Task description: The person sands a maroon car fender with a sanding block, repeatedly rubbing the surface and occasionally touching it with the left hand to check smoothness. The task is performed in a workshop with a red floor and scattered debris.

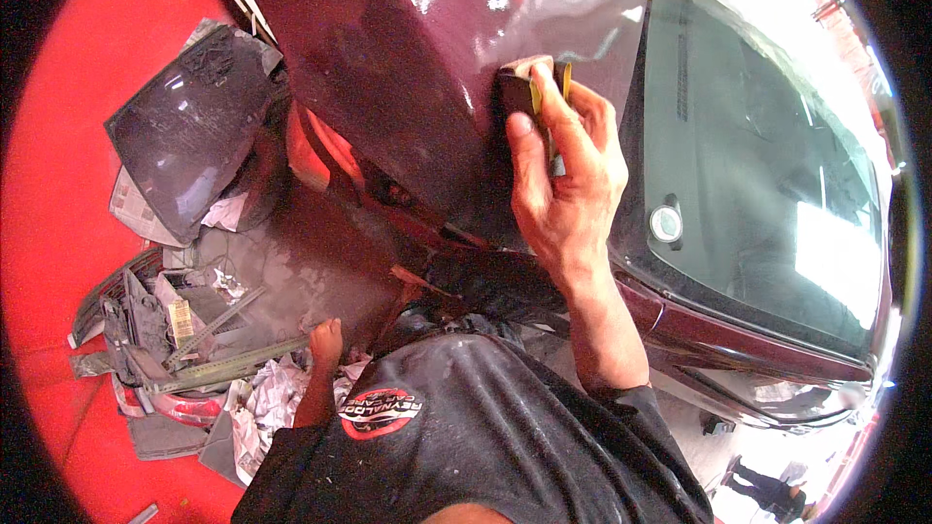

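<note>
My right hand (573, 155) reaches up and is closed around a sanding block (522, 80). The block has a dark side, a pale top and a yellow sheet showing at its edges. It rests against a maroon car body panel (388, 68), its underside hidden. Thumb and fingers grip it from opposite sides. Glossy reflections cover part of the panel to the right, while the left part looks duller. My left hand (327, 340) hangs low beside my body, apart from the car. Its fingers look curled, and the palm side is hidden.
The car's window glass (757, 165), with a round light-coloured piece (666, 223) on it, lies right of my arm. At left on the red floor (68, 184) are a dark panel (194, 116), a pile of loose car parts (160, 330) and crumpled paper (277, 393).
</note>
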The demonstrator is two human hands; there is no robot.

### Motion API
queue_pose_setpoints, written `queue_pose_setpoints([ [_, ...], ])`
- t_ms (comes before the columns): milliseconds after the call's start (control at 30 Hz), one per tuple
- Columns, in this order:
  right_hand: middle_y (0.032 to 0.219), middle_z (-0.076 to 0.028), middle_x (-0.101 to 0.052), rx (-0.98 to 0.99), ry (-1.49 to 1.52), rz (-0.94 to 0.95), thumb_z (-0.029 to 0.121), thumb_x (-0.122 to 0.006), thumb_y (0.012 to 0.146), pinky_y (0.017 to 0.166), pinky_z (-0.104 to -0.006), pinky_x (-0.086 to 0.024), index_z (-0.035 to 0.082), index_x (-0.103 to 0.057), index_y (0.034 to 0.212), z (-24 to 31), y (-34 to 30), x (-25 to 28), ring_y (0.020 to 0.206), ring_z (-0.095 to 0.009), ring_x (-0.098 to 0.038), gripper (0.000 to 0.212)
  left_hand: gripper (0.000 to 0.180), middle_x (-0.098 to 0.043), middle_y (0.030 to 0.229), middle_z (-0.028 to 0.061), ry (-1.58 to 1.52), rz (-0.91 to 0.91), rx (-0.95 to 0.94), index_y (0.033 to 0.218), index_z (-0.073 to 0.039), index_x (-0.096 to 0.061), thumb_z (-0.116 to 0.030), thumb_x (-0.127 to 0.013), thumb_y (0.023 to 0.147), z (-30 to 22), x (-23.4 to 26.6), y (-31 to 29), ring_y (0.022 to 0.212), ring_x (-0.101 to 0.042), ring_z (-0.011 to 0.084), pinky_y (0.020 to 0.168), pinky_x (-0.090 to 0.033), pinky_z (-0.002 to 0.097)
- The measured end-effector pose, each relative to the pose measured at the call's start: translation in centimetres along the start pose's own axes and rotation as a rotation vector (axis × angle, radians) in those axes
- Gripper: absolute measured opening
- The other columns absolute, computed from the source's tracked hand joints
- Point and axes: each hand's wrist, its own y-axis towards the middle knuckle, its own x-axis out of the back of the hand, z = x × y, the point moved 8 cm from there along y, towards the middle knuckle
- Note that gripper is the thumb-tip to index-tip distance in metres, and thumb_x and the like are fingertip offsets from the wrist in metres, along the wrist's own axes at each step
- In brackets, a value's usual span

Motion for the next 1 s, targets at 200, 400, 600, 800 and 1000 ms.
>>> queue_pose_setpoints([
  [200, 0.118, -0.024, -0.064, -0.071, -0.042, 0.022, 0.015, -0.07, 0.095, 0.092, -0.0469, -0.052, 0.01, -0.066, 0.134, -0.7, 1.8, -0.4, 0.108, -0.04, -0.063, 0.039, 0.039, -0.072, 0.101, 0.026, 0.015, -0.027, -0.068, 0.104, 0.001, -0.074, -0.034, -0.055, 0.103, -6.2, 3.3, 2.6, 0.095, -0.069, 0.0481, 0.085, -0.054, 0.0545],
  [400, 0.124, -0.025, -0.061, -0.09, -0.012, 0.065, 0.009, -0.072, 0.091, 0.097, -0.0487, -0.051, 0.008, -0.063, 0.137, -0.6, 0.6, -1.5, 0.115, -0.042, -0.061, 0.047, 0.037, -0.074, 0.102, 0.0246, 0.051, 0.043, -0.088, 0.102, 0.001, -0.076, -0.033, -0.061, 0.098, 2.7, -1.0, 3.9, 0.097, -0.07, 0.0439, 0.088, -0.053, 0.0524],
  [600, 0.124, -0.023, -0.061, 0.02, 0.068, 0.001, 0.009, -0.072, 0.091, 0.095, -0.0494, -0.05, 0.006, -0.061, 0.138, -0.9, -0.2, -0.7, 0.108, -0.042, -0.061, 0.048, 0.034, -0.074, 0.103, 0.0257, -0.275, -0.243, -0.125, 0.109, 0.004, -0.074, -0.027, -0.061, 0.101, -6.5, 7.8, 6.7, 0.096, -0.07, 0.0426, 0.088, -0.053, 0.0494],
  [800, 0.117, -0.021, -0.068, -0.094, 0.164, -0.052, 0.015, -0.073, 0.092, 0.096, -0.0445, -0.053, 0.01, -0.071, 0.125, -3.6, 2.5, -0.3, 0.107, -0.037, -0.067, 0.033, 0.026, -0.072, 0.117, 0.0188, -0.316, -0.744, -0.735, 0.122, 0.004, -0.069, -0.01, -0.059, 0.103, -27.6, 30.1, 4.0, 0.111, -0.067, 0.038, 0.099, -0.051, 0.045],
  [1000, 0.111, -0.014, -0.072, -0.44, 0.412, -0.128, 0.011, -0.074, 0.094, 0.093, -0.0314, -0.052, 0.003, -0.069, 0.131, -9.9, -2.7, 3.1, 0.101, -0.019, -0.068, 0.038, 0.046, -0.064, 0.141, 0.0188, 0.099, -1.006, -1.192, 0.135, 0.001, -0.065, -0.032, -0.064, 0.102, -45.2, 40.6, -6.2, 0.135, -0.056, 0.0369, 0.115, -0.041, 0.0481],
])
